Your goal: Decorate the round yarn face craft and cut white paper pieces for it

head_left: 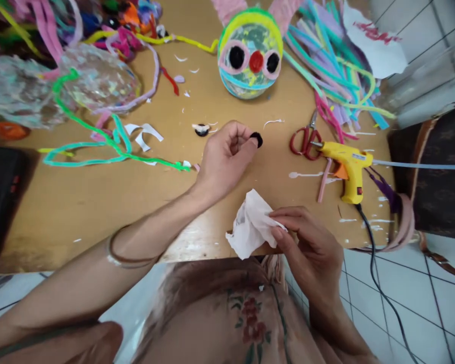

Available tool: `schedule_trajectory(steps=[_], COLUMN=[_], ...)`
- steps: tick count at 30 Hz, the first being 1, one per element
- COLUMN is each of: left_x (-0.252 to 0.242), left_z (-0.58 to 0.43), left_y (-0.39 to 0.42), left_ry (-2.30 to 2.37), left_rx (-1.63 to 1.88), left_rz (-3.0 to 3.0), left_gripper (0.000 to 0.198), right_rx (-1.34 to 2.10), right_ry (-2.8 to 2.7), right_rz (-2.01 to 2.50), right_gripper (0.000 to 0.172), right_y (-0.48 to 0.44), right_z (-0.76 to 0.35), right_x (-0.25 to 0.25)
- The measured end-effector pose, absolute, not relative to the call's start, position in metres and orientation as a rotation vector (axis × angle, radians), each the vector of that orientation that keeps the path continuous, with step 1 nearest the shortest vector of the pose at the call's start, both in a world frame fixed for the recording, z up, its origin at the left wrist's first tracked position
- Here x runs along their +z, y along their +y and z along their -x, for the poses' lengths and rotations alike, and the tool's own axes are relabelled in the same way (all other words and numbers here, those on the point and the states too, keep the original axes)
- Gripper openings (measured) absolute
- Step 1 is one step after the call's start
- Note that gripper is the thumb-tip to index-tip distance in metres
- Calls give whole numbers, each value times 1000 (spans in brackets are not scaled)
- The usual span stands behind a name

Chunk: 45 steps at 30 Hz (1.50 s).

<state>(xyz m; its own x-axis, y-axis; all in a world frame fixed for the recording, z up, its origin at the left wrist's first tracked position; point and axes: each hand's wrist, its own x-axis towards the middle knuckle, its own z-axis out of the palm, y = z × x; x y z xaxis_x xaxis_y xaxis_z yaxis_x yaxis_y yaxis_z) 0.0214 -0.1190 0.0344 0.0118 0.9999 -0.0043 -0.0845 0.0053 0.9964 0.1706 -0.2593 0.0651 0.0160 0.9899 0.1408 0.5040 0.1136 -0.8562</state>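
My left hand (pixel 229 156) is closed in a pinch on a small round black piece (pixel 257 139) that looks fuzzy. Lower down, at the table's front edge, my right hand (pixel 311 242) grips a crumpled white tissue (pixel 250 222) between thumb and fingers. Behind both hands stands a clear round ball (pixel 246 88) decorated as a face, with black eyes ringed in pink, a red nose and pink ears. Another black disc (pixel 202 130) with white on it lies just left of my left hand.
A yellow glue gun (pixel 351 169) with a glue stick and cord lies on the right, beside red-handled scissors (pixel 305 141). Pipe cleaners (pixel 337 76) are heaped at the back right. Green pipe cleaners (pixel 109 139) and glittery clear balls (pixel 98 78) occupy the left. A brown bag (pixel 432 177) stands at the right edge.
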Motion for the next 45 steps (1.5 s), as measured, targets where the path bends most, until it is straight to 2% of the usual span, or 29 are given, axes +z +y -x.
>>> schedule_trajectory(steps=[9, 22, 31, 36, 39, 45], left_x=[44, 43, 42, 35, 32, 31], left_z=[-21, -20, -23, -22, -21, -19], left_y=[-125, -123, -121, -118, -116, -114], left_ry=[1200, 1107, 1131, 1116, 1142, 1152], left_rx=[1199, 1238, 1230, 1251, 1249, 1257], left_rz=[-1177, -1162, -1164, -1209, -1236, -1234], left_gripper=[15, 20, 22, 18, 14, 12], right_rx=[919, 1074, 809, 288, 277, 285], right_ry=[-1645, -1651, -2033, -1790, -1869, -2082], right_rz=[1561, 1472, 1380, 1683, 1709, 1679], right_gripper=[19, 18, 21, 12, 9, 18], right_y=[-249, -244, -267, -260, -249, -231], right_z=[-178, -182, -172, -175, -179, -163], right_x=[75, 84, 82, 70, 63, 55])
